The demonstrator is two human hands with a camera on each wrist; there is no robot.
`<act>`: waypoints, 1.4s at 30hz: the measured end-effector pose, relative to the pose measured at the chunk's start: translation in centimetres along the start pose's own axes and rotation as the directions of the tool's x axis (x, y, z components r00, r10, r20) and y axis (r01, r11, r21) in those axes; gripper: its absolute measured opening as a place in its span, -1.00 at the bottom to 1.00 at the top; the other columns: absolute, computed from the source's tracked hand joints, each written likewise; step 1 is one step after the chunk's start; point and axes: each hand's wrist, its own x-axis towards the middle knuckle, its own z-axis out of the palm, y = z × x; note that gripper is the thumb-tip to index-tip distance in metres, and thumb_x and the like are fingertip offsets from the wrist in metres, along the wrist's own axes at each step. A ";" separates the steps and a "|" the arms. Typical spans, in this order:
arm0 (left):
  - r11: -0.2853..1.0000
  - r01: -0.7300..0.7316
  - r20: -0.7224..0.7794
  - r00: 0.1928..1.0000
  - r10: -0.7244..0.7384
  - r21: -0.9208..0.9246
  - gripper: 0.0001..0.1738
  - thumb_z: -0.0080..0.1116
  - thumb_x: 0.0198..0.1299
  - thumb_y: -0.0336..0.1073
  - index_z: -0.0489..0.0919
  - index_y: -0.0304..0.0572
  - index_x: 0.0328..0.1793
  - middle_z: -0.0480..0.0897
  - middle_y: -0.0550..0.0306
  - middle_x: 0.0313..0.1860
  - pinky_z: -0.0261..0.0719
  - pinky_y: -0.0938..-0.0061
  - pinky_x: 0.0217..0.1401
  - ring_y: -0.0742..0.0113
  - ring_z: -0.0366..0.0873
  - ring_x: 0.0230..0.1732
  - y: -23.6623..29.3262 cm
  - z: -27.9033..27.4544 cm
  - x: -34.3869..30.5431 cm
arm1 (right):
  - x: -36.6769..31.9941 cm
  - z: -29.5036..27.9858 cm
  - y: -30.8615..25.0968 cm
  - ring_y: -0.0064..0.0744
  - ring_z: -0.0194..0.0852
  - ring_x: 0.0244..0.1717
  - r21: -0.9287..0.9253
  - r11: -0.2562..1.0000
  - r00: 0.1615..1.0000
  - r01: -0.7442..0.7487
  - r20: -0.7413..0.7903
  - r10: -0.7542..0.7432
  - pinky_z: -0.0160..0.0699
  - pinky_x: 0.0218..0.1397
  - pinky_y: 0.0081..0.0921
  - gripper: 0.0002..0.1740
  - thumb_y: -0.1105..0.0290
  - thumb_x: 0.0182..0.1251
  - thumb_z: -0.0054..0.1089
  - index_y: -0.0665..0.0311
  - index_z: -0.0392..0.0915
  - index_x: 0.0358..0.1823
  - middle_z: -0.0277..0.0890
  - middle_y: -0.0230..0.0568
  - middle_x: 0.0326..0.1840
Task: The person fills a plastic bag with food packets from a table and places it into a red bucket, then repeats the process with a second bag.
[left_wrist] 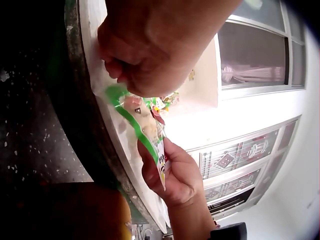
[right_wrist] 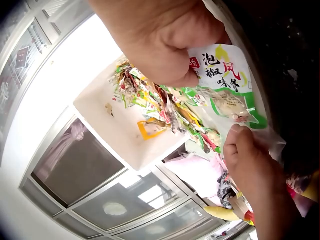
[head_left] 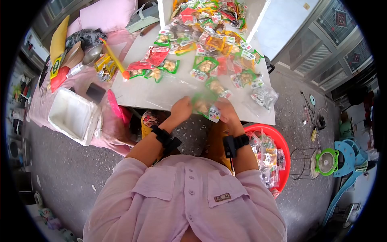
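Over the table's near edge, a see-through snack packet point(head_left: 202, 105) with a green border and pale pieces inside is stretched between both hands. My right hand point(head_left: 227, 111) grips its white printed end, the thumb lying across the label point(right_wrist: 220, 67) in the right wrist view. The left hand point(head_left: 182, 109), fingers curled, pinches the opposite green corner, as the right wrist view shows at the fingertips point(right_wrist: 239, 129). Just beyond the hands lie more green-edged packets point(head_left: 216, 86) and a red packet point(head_left: 155, 55).
A white box point(head_left: 258, 18) spilling many packets stands at the table's point(head_left: 141, 90) far side. A red basin point(head_left: 285, 153) of packets is on the right. To the left, a white foam box point(head_left: 72, 117) sits on a pink cloth beside a yellow stick point(head_left: 114, 56).
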 end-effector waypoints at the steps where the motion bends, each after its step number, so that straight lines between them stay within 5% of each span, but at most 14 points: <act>1: 1.000 -0.017 -0.004 1.000 0.017 -0.015 -0.79 -0.12 -0.02 -0.29 0.39 -0.22 -0.26 0.49 -0.10 -0.46 0.36 0.23 -0.34 -0.02 0.45 -0.37 0.3 0.0 -0.2 | 0.3 0.3 0.3 -0.37 0.46 -0.35 0.023 1.000 1.000 0.005 0.011 -0.006 0.49 -0.32 -0.46 -0.79 0.57 0.06 -0.08 0.44 0.32 -0.22 0.42 -0.13 -0.32; 4: 0.998 -0.062 -0.029 0.998 0.062 -0.023 -0.80 -0.12 -0.02 -0.29 0.39 -0.21 -0.29 0.48 -0.10 -0.45 0.35 0.21 -0.34 -0.04 0.43 -0.37 1.3 -0.4 -0.8 | 1.5 1.8 1.1 -0.40 0.45 -0.39 0.009 0.996 0.994 0.089 -0.061 -0.088 0.47 -0.36 -0.51 -0.79 0.57 0.03 -0.07 0.41 0.35 -0.24 0.42 -0.17 -0.35; 7: 0.996 -0.081 -0.068 0.994 0.083 0.029 -0.83 -0.12 -0.02 -0.30 0.38 -0.21 -0.32 0.47 -0.09 -0.45 0.34 0.19 -0.35 -0.05 0.42 -0.37 1.6 -0.6 -0.8 | 1.7 3.0 1.4 -0.49 0.41 -0.38 -0.217 0.965 0.965 0.148 -0.180 -0.189 0.46 -0.36 -0.55 -0.73 0.55 0.06 -0.08 0.39 0.33 -0.15 0.40 -0.25 -0.32; 10: 0.995 -0.084 -0.086 0.992 0.088 0.047 -0.85 -0.12 -0.02 -0.31 0.37 -0.21 -0.35 0.47 -0.09 -0.46 0.34 0.17 -0.36 -0.05 0.42 -0.37 1.5 -0.9 -0.9 | 0.7 3.1 0.7 -0.43 0.43 -0.45 -0.313 0.933 0.977 0.178 -0.054 -0.204 0.44 -0.46 -0.55 -0.77 0.55 0.02 -0.09 0.33 0.37 -0.23 0.41 -0.30 -0.42; 13: 0.995 -0.090 -0.084 0.992 0.094 0.050 -0.86 -0.12 -0.03 -0.32 0.37 -0.20 -0.36 0.46 -0.09 -0.46 0.35 0.17 -0.35 -0.05 0.41 -0.36 1.9 -1.2 -1.5 | -0.7 2.9 -0.4 -0.46 0.43 -0.48 -0.305 0.936 0.984 -0.174 -0.079 0.157 0.42 -0.56 -0.53 -0.76 0.54 0.03 -0.08 0.33 0.37 -0.21 0.41 -0.33 -0.44; 16: 0.988 -0.147 -0.094 0.984 0.151 0.049 -0.85 -0.11 -0.05 -0.33 0.38 -0.19 -0.33 0.46 -0.08 -0.44 0.36 0.19 -0.34 -0.05 0.41 -0.36 2.4 -1.1 -1.9 | -0.4 1.9 0.7 -0.46 0.43 -0.50 -0.407 0.907 0.991 -0.111 -0.112 0.071 0.42 -0.59 -0.51 -0.75 0.55 0.02 -0.08 0.35 0.36 -0.20 0.41 -0.32 -0.44; 21: 0.943 -0.321 -0.149 0.932 0.331 0.084 -0.79 -0.09 -0.09 -0.37 0.40 -0.20 -0.26 0.46 -0.08 -0.42 0.38 0.21 -0.33 -0.04 0.42 -0.35 2.7 -0.8 -1.7 | 1.5 3.4 2.2 -0.46 0.43 -0.51 -0.103 0.989 0.991 0.102 -0.077 -0.110 0.45 -0.56 -0.49 -0.75 0.56 0.00 -0.06 0.36 0.34 -0.21 0.39 -0.29 -0.46; 25: 0.954 -0.288 -0.096 0.951 0.295 0.080 -0.79 -0.08 -0.10 -0.39 0.40 -0.22 -0.27 0.46 -0.07 -0.43 0.38 0.22 -0.34 -0.03 0.42 -0.35 2.7 -1.0 -1.6 | 1.7 5.4 2.8 -0.52 0.40 -0.52 0.054 0.992 0.985 0.116 -0.131 -0.108 0.41 -0.58 -0.53 -0.81 0.53 0.02 -0.06 0.35 0.35 -0.26 0.38 -0.29 -0.46; 28: 0.948 -0.302 -0.135 0.940 0.313 0.097 -0.82 -0.08 -0.11 -0.38 0.41 -0.20 -0.32 0.46 -0.05 -0.46 0.37 0.20 -0.37 -0.02 0.41 -0.38 2.2 -1.0 -1.7 | 0.5 5.4 2.0 -0.56 0.35 -0.61 -0.197 0.977 0.992 -0.083 -0.106 0.063 0.32 -0.67 -0.65 -0.87 0.46 0.08 -0.06 0.34 0.35 -0.34 0.37 -0.30 -0.54; 31: 0.946 -0.304 -0.134 0.939 0.318 0.113 -0.84 -0.10 -0.12 -0.35 0.42 -0.15 -0.35 0.46 -0.04 -0.48 0.35 0.18 -0.38 -0.03 0.41 -0.39 1.6 -0.5 -1.7 | -0.9 4.8 1.1 -0.59 0.28 -0.71 -0.577 0.811 0.995 -0.100 -0.036 0.097 0.20 -0.76 -0.76 -0.87 0.39 0.11 -0.05 0.32 0.36 -0.40 0.34 -0.31 -0.63; 34: 0.940 -0.328 -0.150 0.929 0.340 0.098 -0.86 -0.10 -0.12 -0.38 0.41 -0.16 -0.36 0.45 -0.03 -0.49 0.35 0.18 -0.39 -0.03 0.40 -0.41 2.3 -0.7 -1.8 | -1.3 5.7 -0.2 -0.59 0.25 -0.78 -0.587 0.802 0.993 -0.112 -0.105 0.062 0.15 -0.81 -0.78 -0.86 0.38 0.12 -0.05 0.33 0.36 -0.43 0.31 -0.33 -0.70; 40: 0.940 -0.332 -0.180 0.923 0.340 0.075 -0.85 -0.09 -0.12 -0.41 0.41 -0.20 -0.35 0.44 -0.05 -0.48 0.37 0.19 -0.37 -0.04 0.40 -0.41 2.3 -0.9 -1.5 | 1.4 6.5 0.8 -0.56 0.36 -0.65 -0.309 0.950 0.980 -0.054 -0.201 -0.009 0.33 -0.68 -0.69 -0.88 0.42 0.10 -0.03 0.34 0.36 -0.41 0.36 -0.24 -0.57; 42: 0.950 -0.310 -0.193 0.930 0.312 0.043 -0.81 -0.09 -0.13 -0.42 0.42 -0.20 -0.31 0.44 -0.06 -0.47 0.38 0.20 -0.34 -0.04 0.40 -0.38 1.6 -0.8 -1.4 | 1.9 5.3 1.8 -0.44 0.41 -0.53 -0.304 0.949 0.970 0.084 -0.193 -0.147 0.39 -0.55 -0.60 -0.88 0.45 0.07 -0.01 0.32 0.37 -0.36 0.39 -0.19 -0.48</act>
